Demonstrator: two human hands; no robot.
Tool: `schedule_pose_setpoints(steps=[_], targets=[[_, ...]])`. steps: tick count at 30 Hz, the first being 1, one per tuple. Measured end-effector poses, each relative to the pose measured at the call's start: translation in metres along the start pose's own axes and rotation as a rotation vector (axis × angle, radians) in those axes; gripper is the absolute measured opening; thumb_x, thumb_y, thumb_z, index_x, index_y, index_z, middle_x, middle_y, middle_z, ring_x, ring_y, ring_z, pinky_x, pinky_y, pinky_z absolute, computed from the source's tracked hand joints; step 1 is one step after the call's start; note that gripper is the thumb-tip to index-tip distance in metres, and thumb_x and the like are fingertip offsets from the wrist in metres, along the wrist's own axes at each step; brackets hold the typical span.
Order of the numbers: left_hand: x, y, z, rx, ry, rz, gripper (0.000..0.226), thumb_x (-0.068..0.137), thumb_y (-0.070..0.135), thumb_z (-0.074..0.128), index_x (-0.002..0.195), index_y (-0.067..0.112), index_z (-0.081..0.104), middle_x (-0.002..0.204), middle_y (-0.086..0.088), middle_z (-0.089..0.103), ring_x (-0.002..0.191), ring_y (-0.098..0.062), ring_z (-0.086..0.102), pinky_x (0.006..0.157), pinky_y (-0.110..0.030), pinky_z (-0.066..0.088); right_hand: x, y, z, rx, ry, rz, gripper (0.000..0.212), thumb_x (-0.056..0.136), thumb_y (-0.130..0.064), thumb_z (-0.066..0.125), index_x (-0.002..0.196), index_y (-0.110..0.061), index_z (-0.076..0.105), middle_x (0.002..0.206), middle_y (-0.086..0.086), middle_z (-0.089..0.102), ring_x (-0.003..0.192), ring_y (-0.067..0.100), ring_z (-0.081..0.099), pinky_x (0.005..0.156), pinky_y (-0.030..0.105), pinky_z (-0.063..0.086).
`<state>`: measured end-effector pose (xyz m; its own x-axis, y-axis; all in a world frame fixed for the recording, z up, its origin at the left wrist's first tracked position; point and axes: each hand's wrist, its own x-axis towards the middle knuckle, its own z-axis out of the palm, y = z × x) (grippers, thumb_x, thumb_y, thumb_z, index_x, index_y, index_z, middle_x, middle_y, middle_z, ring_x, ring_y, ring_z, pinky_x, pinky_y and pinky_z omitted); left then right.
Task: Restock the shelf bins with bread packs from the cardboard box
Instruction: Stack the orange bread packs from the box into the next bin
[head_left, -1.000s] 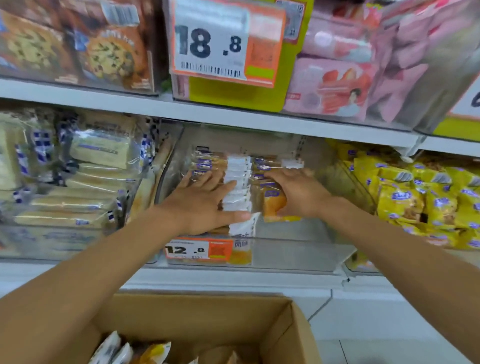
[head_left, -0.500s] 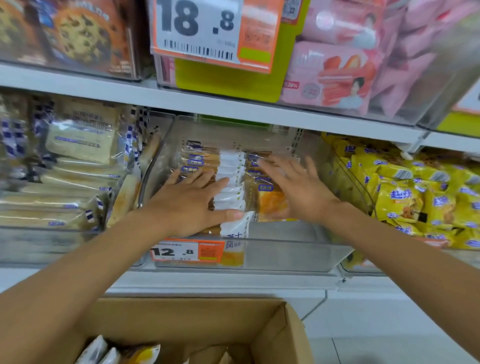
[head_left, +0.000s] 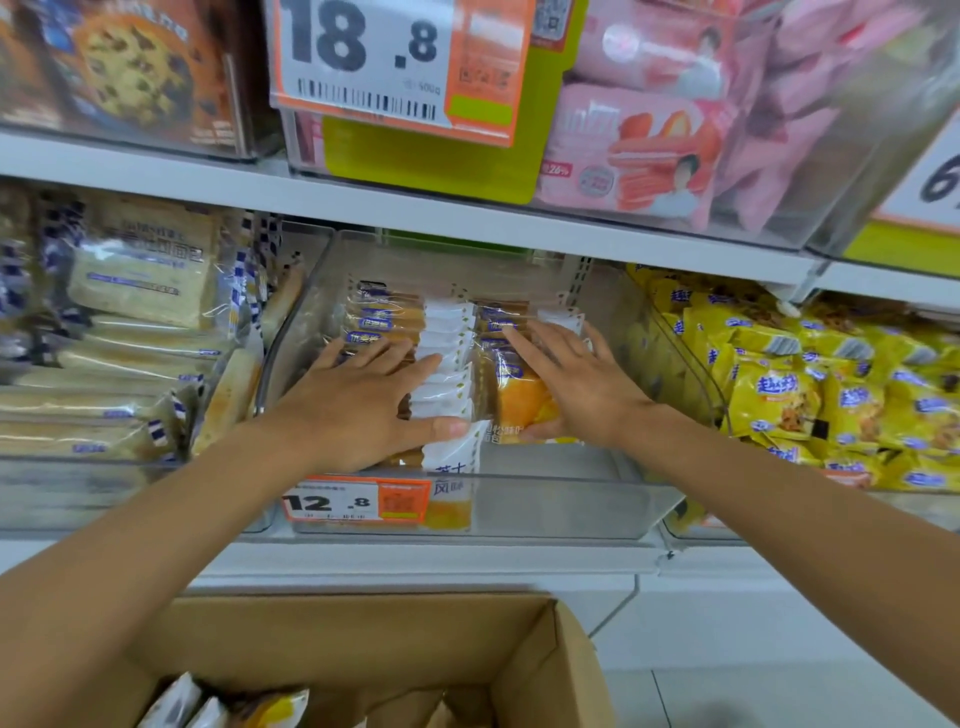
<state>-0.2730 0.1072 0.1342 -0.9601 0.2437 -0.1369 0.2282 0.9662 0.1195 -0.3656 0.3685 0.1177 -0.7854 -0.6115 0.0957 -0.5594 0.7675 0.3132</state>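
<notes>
A clear shelf bin on the middle shelf holds two rows of bread packs standing on edge, orange and white wrappers. My left hand lies flat with spread fingers on the left row of bread packs. My right hand rests with straight fingers on the right row, its thumb under the front orange bread pack. The cardboard box sits open below the shelf, with a few more bread packs showing at its bottom left.
A bin of pale sliced-bread packs stands to the left, a bin of yellow snack packs to the right. Above are cookie boxes, pink packs and an 18.8 price tag. A 12.8 tag hangs on the middle bin's front.
My right hand has uncurled from the front orange pack and now lies with fingers spread on the right row. My left hand stays pressed on the left row.
</notes>
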Motion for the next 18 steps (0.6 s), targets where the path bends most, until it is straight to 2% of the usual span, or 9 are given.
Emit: schedule_pose_setpoints(steps=[3,5,7,9,10,12,13,15,18], targets=[[0.001,0.000,-0.001,-0.009,-0.003,-0.016,0.101,0.063,0.094,0.005,0.151,0.047,-0.009,0.162,0.010,-0.016,0.149,-0.007,-0.015,0.121,-0.047,-0.010,0.002,-0.001,-0.004,0.101,-0.053,0.028,0.116,0.072,-0.074,0.060,0.152,-0.033,-0.013,0.162,0.008,0.001,0.150,0.024,0.001,0.120,0.048,-0.004],[0.000,0.001,-0.004,-0.049,-0.017,-0.028,0.099,0.067,0.092,0.014,0.152,0.046,-0.005,0.163,0.009,-0.016,0.149,-0.009,-0.014,0.121,-0.047,-0.010,-0.002,-0.005,-0.016,0.217,-0.023,0.065,0.110,0.073,-0.074,0.060,0.154,-0.034,-0.003,0.162,0.007,0.005,0.149,0.023,0.003,0.121,0.045,-0.001],[-0.004,0.005,-0.011,-0.131,-0.002,-0.025,0.097,0.073,0.089,0.027,0.155,0.042,0.005,0.164,0.008,-0.012,0.150,-0.011,-0.010,0.121,-0.046,-0.009,-0.011,-0.015,-0.032,0.358,0.057,0.125,0.098,0.077,-0.067,0.062,0.154,-0.032,0.013,0.160,0.005,0.018,0.147,0.023,0.014,0.120,0.041,0.010],[-0.013,0.010,-0.017,-0.246,0.109,-0.010,0.087,0.080,0.078,0.043,0.153,0.035,0.026,0.164,0.005,0.009,0.151,-0.014,0.010,0.121,-0.040,0.005,-0.024,-0.032,-0.046,0.476,0.176,0.171,0.075,0.085,-0.052,0.065,0.148,-0.025,0.036,0.145,0.004,0.044,0.134,0.022,0.038,0.111,0.037,0.029],[-0.019,0.013,-0.019,-0.293,0.213,0.002,0.074,0.084,0.070,0.052,0.146,0.031,0.041,0.159,0.003,0.029,0.145,-0.016,0.028,0.117,-0.035,0.020,-0.032,-0.042,-0.053,0.520,0.241,0.196,0.061,0.087,-0.045,0.066,0.140,-0.022,0.046,0.131,0.003,0.054,0.119,0.020,0.050,0.101,0.034,0.039],[-0.040,0.019,-0.019,-0.322,0.450,0.018,0.038,0.088,0.052,0.062,0.115,0.024,0.062,0.121,0.003,0.064,0.113,-0.018,0.058,0.093,-0.033,0.046,-0.051,-0.067,-0.066,0.603,0.335,0.229,0.036,0.088,-0.034,0.066,0.119,-0.018,0.059,0.099,-0.003,0.058,0.084,0.014,0.053,0.079,0.033,0.048],[-0.054,0.024,-0.017,-0.333,0.521,0.002,0.024,0.089,0.044,0.063,0.099,0.023,0.063,0.098,0.006,0.067,0.095,-0.018,0.062,0.078,-0.033,0.050,-0.062,-0.080,-0.071,0.633,0.372,0.224,0.025,0.087,-0.030,0.066,0.108,-0.016,0.060,0.087,-0.004,0.056,0.073,0.013,0.049,0.070,0.034,0.048],[-0.084,0.033,-0.009,-0.385,0.530,-0.073,0.020,0.091,0.040,0.061,0.083,0.022,0.059,0.073,0.008,0.059,0.072,-0.015,0.058,0.060,-0.030,0.043,-0.084,-0.109,-0.073,0.686,0.403,0.210,0.012,0.087,-0.022,0.065,0.091,-0.017,0.055,0.075,-0.005,0.050,0.064,0.012,0.045,0.062,0.034,0.044],[-0.124,0.035,0.026,-0.458,0.364,-0.152,0.022,0.091,0.041,0.062,0.080,0.023,0.056,0.072,0.010,0.056,0.072,-0.015,0.056,0.061,-0.031,0.040,-0.119,-0.158,-0.057,0.783,0.291,0.206,0.016,0.086,-0.021,0.063,0.090,-0.026,0.049,0.076,-0.007,0.050,0.062,0.006,0.044,0.059,0.029,0.039]])
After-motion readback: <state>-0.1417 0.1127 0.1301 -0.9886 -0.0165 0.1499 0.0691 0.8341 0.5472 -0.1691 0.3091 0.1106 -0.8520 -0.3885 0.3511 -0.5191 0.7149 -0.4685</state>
